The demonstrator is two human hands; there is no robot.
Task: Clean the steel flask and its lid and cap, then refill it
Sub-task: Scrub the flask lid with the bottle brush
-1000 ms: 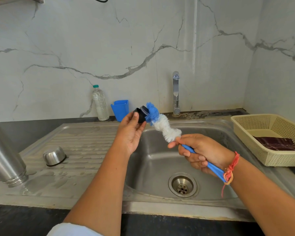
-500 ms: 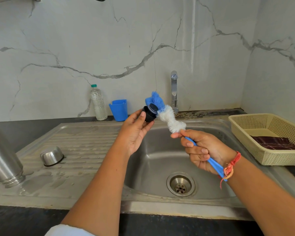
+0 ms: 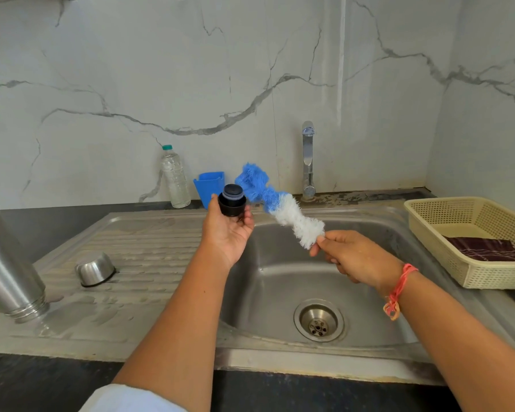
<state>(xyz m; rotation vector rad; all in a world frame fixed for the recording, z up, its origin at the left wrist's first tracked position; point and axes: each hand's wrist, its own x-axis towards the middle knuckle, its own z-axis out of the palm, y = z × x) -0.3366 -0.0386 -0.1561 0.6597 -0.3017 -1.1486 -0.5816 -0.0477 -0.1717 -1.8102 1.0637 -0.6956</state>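
I log, by finish: sink (image 3: pixel 280 263), brushed steel, dull sheen; flask (image 3: pixel 3 263) at left edge, satin steel; cap (image 3: pixel 94 270), glossy steel; lid (image 3: pixel 232 203), matt black plastic; brush (image 3: pixel 286 212), fluffy blue-white bristles; basket (image 3: pixel 494 275), cream perforated plastic.

Over the sink basin (image 3: pixel 268 257), the left hand (image 3: pixel 228 233) pinches a black lid (image 3: pixel 232 202) between thumb and fingertips. The right hand (image 3: pixel 354 257) grips a bottle brush (image 3: pixel 280 208), its blue tip just right of the lid. On the left drainboard (image 3: pixel 149 251) stand the inverted steel flask (image 3: pixel 6 263) and the steel cap (image 3: pixel 95 270). A cream basket (image 3: pixel 428 221) sits at the right.
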